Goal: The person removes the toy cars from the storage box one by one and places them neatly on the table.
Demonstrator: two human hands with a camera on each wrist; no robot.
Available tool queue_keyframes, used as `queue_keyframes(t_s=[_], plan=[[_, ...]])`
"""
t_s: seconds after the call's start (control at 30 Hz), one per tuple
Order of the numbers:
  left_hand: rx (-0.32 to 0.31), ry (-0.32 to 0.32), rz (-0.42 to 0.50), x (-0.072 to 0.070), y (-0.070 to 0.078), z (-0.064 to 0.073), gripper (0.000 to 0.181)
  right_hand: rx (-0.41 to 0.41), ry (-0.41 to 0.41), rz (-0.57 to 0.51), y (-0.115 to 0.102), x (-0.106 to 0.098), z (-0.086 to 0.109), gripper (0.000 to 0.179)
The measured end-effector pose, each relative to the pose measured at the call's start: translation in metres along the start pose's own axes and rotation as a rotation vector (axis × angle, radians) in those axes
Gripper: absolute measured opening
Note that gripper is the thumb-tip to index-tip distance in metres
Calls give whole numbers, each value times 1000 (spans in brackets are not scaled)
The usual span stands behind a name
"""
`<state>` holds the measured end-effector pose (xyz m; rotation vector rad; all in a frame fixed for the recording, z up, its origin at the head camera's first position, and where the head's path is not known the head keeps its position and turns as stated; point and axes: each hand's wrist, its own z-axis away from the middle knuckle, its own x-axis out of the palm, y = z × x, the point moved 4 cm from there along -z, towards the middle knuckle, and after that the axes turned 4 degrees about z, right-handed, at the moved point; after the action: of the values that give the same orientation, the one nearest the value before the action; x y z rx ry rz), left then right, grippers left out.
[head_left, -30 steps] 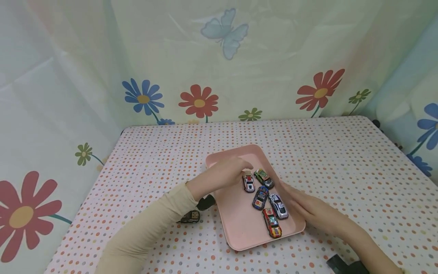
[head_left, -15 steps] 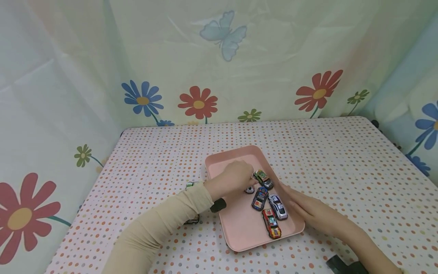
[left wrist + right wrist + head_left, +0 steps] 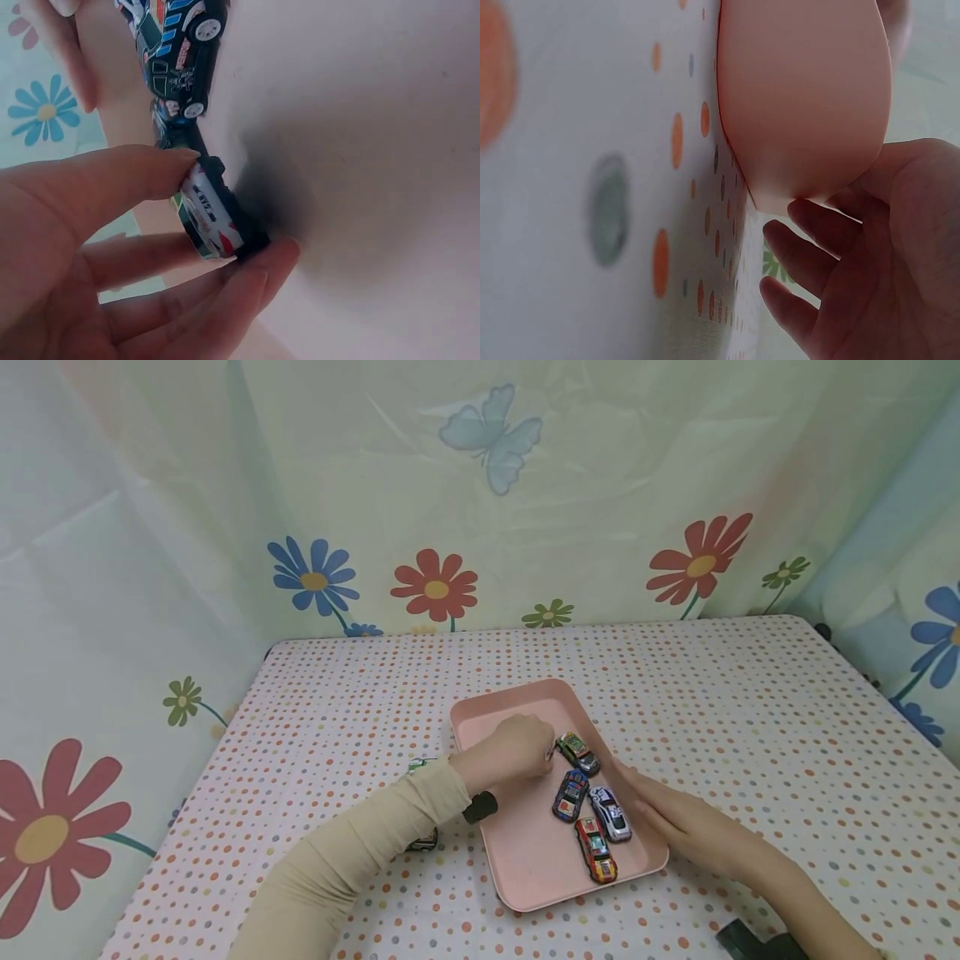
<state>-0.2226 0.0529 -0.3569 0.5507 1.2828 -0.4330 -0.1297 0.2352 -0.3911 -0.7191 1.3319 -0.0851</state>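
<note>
Left hand (image 3: 516, 747), white toy car (image 3: 214, 214) pinched by thumb and fingers, right hand (image 3: 678, 818), fingers loosely extended, laid against pink tray (image 3: 525, 868)

The tray (image 3: 525, 860) is pink, one car (image 3: 596, 850) red-and-yellow, the tablecloth (image 3: 720, 693) dotted.

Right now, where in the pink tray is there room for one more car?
The near left part of the tray is bare, between the red car and the left rim. Also the strip between the left hand and far rim. Right side is crowded: green car, blue car, silver car.
</note>
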Motion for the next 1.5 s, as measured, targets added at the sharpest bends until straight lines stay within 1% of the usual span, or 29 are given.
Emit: queue_keyframes(t_s=[0.1,0.2,0.33,0.43,0.5,0.6,0.77,0.9,1.07,1.13,1.2,1.37,1.5], plan=[[22,-3,28,-1,-4,2,12,-3,0,-3,0,0,0,51],[51,6,37,-2,-8,5,4,-9,0,-2,-1,0,0,50],[63,14,68,-6,-12,11,15,-11,4,7,-2,-1,0,50],[55,18,102,-10,-16,15,21,-10,5,11,-2,-1,0,50],[49,21,125,-13,-19,17,22,-9,5,11,-2,-1,0,50],[57,41,140,-17,-24,19,19,-8,5,8,-2,-1,0,50],[87,98,190,-27,-36,28,14,-2,6,-1,-2,-1,0,50],[141,146,265,-35,-48,43,17,0,7,1,-1,0,1,50],[206,208,370,-41,-70,66,22,-6,8,9,-1,0,1,50],[208,234,421,-42,-81,76,22,-6,12,10,0,-1,1,49],[223,271,461,-41,-91,86,23,-10,16,9,-1,-3,2,49],[205,323,555,-35,-118,111,28,-16,20,6,0,-4,2,49],[153,336,605,-26,-142,128,28,-5,10,0,1,-2,2,49]])
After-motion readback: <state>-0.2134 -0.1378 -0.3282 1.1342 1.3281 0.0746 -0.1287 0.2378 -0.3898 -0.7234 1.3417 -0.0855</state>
